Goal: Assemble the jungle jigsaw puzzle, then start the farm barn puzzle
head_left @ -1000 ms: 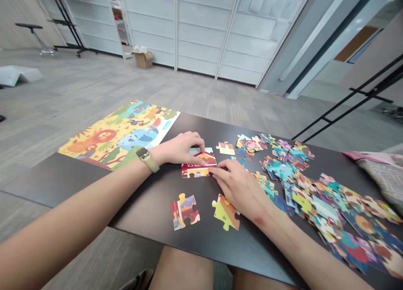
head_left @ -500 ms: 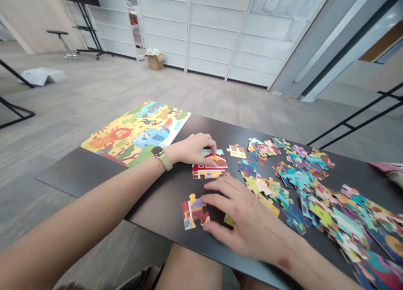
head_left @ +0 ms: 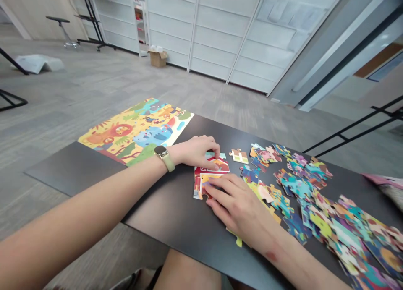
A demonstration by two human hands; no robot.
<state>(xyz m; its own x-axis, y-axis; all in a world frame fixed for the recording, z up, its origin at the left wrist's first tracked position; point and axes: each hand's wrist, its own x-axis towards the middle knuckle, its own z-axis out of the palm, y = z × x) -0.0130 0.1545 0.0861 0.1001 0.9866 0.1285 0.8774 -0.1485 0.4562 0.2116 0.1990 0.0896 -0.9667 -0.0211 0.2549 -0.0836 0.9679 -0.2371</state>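
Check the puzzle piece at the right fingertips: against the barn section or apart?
Against it: no visible gap between the puzzle piece and the barn section. Whether fully locked, I cannot tell; the right hand covers part.

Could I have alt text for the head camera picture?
A person's left hand and right hand touch a partly joined red barn puzzle on a dark table. Loose puzzle pieces lie scattered at right; a colourful animal picture lies at left.

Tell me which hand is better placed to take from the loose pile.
Probably the right hand: it lies nearer the loose pile, though it's busy at the lower red-edged piece. The left hand is farther off, at the barn roof piece.
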